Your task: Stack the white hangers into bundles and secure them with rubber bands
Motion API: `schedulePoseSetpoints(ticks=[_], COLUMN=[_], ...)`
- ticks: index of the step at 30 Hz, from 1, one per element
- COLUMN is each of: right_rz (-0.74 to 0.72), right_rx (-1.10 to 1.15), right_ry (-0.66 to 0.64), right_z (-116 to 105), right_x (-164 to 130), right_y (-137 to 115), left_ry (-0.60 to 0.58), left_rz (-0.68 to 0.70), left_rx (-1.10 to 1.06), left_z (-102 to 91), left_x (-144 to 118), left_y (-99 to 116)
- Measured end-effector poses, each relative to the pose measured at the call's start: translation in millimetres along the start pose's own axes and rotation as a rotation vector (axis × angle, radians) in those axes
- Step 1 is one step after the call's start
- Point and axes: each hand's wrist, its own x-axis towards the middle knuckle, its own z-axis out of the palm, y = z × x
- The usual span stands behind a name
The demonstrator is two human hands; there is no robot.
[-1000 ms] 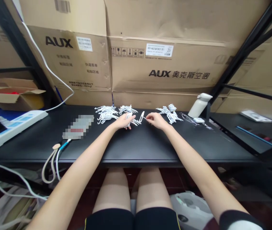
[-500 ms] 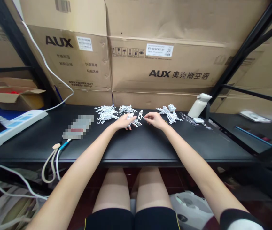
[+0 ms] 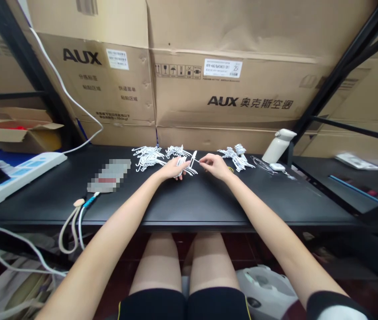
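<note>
- Since a second ago: white clip (image 3: pixel 193 158) in right hand (image 3: pixel 214 166) lifted off desk (image 3: pixel 189 200), now tilted up between both hands; hands barely shifted otherwise.
- Right hand: closed in a pinch, thumb and forefinger on one end of the white clip, other fingers curled.
- Left hand (image 3: pixel 172 169): palm down, fingers loosely curled over a small bunch of clips (image 3: pixel 185 168); touching them, firm grip or not cannot tell.
- Both hands near the desk's back edge, about mid-width, just beside each other.
- Left pile of clips (image 3: pixel 147 156) at back edge, just left of left hand; second small cluster (image 3: pixel 176 151) directly behind it.
- Right pile of clips (image 3: pixel 236 157) at back edge, just right of right hand.
- White bottle (image 3: pixel 278 146) upright toward back right corner, small white gadget (image 3: pixel 278 166) in front of it.
- Blurred flat item (image 3: pixel 109 176) left of centre, cables (image 3: pixel 73 222) hanging over front edge below it.
- Power strip (image 3: pixel 15 175) off the desk's left end.
- Cardboard boxes (image 3: pixel 222 93) stacked right behind back edge.
</note>
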Motion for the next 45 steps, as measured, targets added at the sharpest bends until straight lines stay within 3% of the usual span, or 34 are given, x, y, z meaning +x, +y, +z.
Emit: schedulePoseSetpoints(ticks=[10, 14, 22, 30, 37, 45], right_rz=[0.034, 0.162, 0.439, 0.271, 0.308, 0.254], right_rx=[0.151, 0.358, 0.711, 0.528, 0.600, 0.583], right_ry=[-0.170, -0.230, -0.214, -0.141, -0.207, -0.232], right_z=[9, 11, 11, 18, 21, 23], right_x=[-3, -2, -1, -3, -6, -6], right_y=[-9, -9, -10, -16, -14, -15], left_ry=[0.003, -0.019, -0.093, -0.072, -0.044, -0.029], left_rz=[0.008, 0.007, -0.030, -0.069, -0.071, -0.134], left_rx=[-0.012, -0.059, -0.130, -0.188, -0.174, -0.201], left_z=[0.6, -0.5, 4.0, 6.5, 7.7, 8.8], left_x=[-3, -3, -4, -5, -5, -8], left_y=[6, 9, 11, 8, 8, 11])
